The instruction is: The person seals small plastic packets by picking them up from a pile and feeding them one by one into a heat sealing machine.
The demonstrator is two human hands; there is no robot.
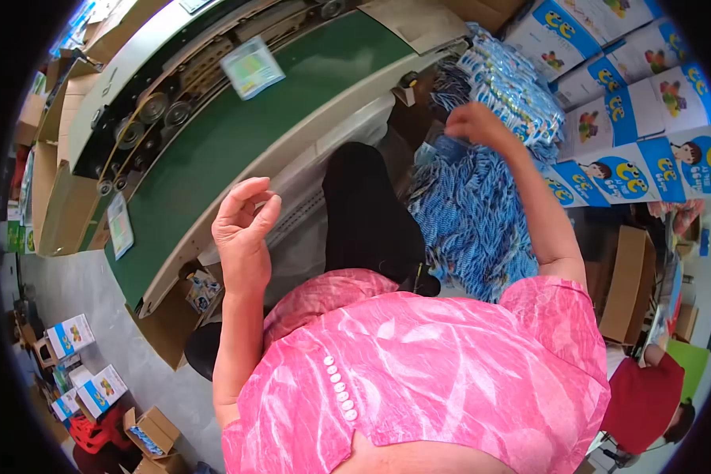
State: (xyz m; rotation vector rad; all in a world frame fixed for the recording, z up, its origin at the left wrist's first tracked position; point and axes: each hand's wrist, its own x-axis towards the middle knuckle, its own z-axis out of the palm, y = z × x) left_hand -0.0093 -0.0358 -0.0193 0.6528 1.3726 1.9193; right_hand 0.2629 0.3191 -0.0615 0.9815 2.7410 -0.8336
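Observation:
My left hand (246,223) is raised beside the near edge of the green conveyor belt (213,170). Its fingers are loosely curled, with a gap to the thumb and nothing between them. On the right, my right hand (479,129) hovers over a heap of blue and white twisted cords (474,213). Its fingers are bent together; whatever they may hold is too small to make out. Behind it lies a stack of blue-and-white printed packs (513,91). A flat clear packet with a green and yellow print (252,67) rests on the belt.
Another packet (120,227) lies at the belt's left end. Exposed rollers (152,107) line the conveyor's far side. Blue-and-white printed boxes (632,110) are stacked at right. An open cardboard box (628,284) stands below them. A person in a red shirt (644,403) is at lower right.

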